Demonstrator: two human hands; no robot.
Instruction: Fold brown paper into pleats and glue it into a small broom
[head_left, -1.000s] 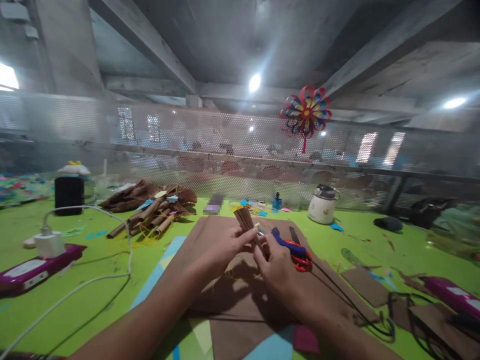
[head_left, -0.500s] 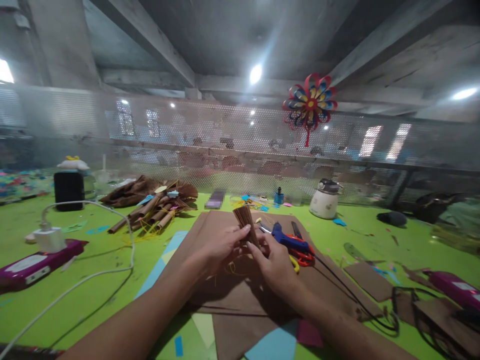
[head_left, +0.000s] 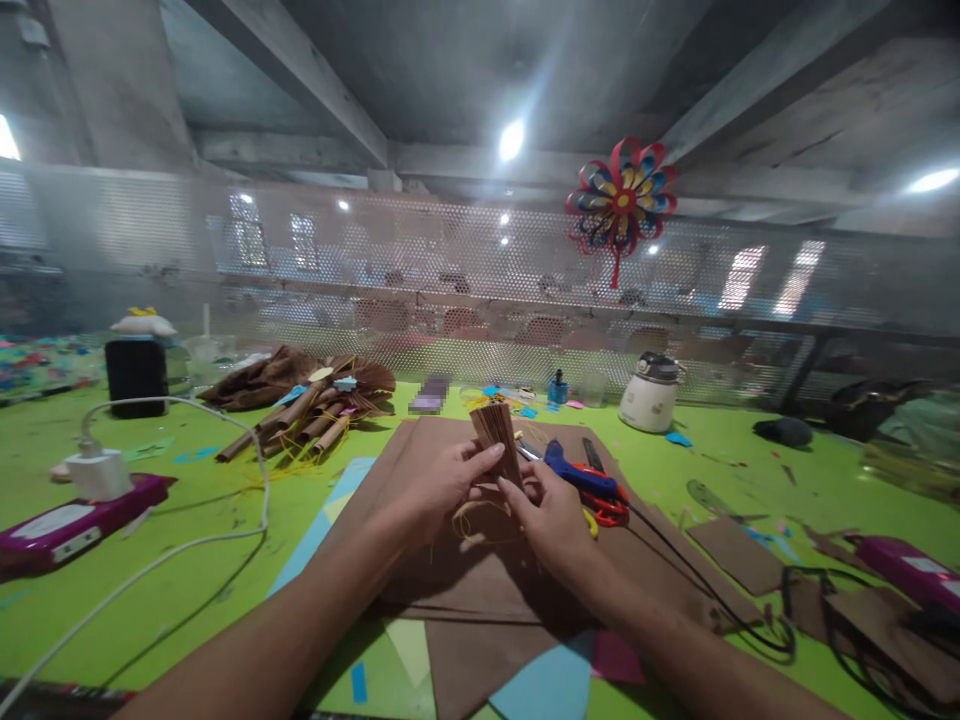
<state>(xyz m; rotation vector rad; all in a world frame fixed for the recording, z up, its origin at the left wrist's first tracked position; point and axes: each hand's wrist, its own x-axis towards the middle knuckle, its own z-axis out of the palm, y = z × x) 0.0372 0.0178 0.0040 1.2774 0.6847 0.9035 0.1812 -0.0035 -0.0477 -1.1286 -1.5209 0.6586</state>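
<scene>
Both hands meet over a brown paper sheet point(head_left: 435, 590) and grip a small bundle of pleated brown paper point(head_left: 496, 435), its folded edges fanning slightly at the top. My left hand point(head_left: 450, 485) pinches it from the left, thumb across its front. From the right, my right hand point(head_left: 551, 510) closes its thumb and fingers round the lower part. A thin yellow string point(head_left: 463, 522) loops out below the left fingers. Just right of the hands lie a blue glue gun point(head_left: 574, 472) and red-handled scissors point(head_left: 619, 505), partly overlapping.
Rolled and fanned brown paper pieces point(head_left: 315, 415) lie back left. A white jug point(head_left: 649, 395) stands back right. A white cable point(head_left: 264, 480) curves from a purple power strip point(head_left: 67, 525) at left; a black cord point(head_left: 690, 560) crosses right. Brown scraps point(head_left: 735, 555) lie there too.
The pleated bundle has tilted a little and shifted slightly right in my fingers. More of the yellow string loop shows below it. Both hands keep their hold.
</scene>
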